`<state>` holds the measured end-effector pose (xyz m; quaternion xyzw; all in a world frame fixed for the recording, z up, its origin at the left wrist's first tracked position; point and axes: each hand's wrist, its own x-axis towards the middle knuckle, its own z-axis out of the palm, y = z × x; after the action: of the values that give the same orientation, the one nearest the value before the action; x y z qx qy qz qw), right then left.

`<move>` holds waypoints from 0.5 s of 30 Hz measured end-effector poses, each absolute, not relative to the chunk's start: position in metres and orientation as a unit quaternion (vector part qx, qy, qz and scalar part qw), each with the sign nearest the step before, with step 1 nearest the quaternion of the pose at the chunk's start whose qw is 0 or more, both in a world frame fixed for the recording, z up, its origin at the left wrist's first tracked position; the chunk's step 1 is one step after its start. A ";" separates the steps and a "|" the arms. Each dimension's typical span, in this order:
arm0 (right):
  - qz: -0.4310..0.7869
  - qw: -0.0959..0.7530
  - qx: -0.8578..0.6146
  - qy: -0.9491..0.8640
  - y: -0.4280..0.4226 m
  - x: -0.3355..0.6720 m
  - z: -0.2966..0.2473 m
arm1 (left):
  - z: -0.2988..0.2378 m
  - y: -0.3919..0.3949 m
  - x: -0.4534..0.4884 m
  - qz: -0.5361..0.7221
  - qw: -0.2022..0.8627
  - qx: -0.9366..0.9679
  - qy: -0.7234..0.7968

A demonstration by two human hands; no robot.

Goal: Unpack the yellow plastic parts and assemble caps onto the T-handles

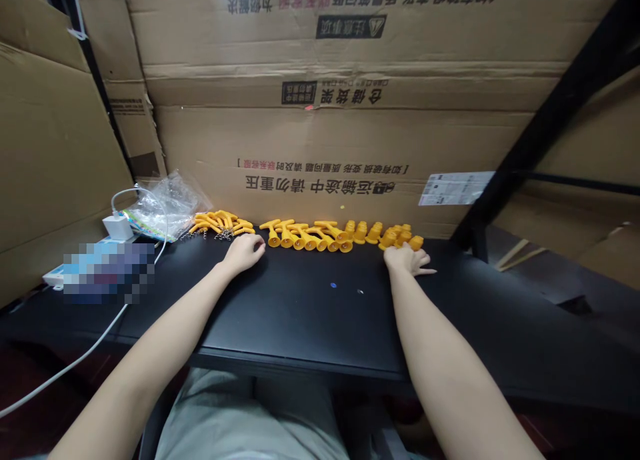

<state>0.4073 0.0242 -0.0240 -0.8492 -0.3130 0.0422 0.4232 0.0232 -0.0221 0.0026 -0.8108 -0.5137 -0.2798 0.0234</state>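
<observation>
My left hand (243, 253) rests low over the black table, its fingers curled closed beside a pile of yellow corkscrew handles (223, 220) with metal spirals. What those fingers hold, if anything, is hidden. To the right of that hand, several assembled yellow corkscrews (310, 237) lie in a row, bell-shaped ends towards me. My right hand (407, 260) reaches to a cluster of loose yellow bell-shaped caps (395, 235), with its outer fingers spread apart. Its thumb side is against the caps and partly hidden. More yellow caps (360, 231) stand just left of the cluster.
Behind the table (300, 320) stands a tall cardboard sheet (325, 133). On the left are clear plastic bags (173, 203), a white charger (119, 227) with a cable, and a blurred-out object (107, 273). A small blue disc (333, 285) lies mid-table. A black metal post (540, 113) slants at right.
</observation>
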 end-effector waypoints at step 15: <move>-0.125 0.637 -0.586 -0.485 0.039 0.356 -0.007 | 0.019 0.048 -0.059 -0.193 0.136 -0.708 -0.665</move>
<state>0.3558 0.0389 -0.0070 -0.5859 -0.4846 -0.1252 0.6374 -0.0588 0.0484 0.0189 -0.7082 -0.6655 -0.1931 0.1357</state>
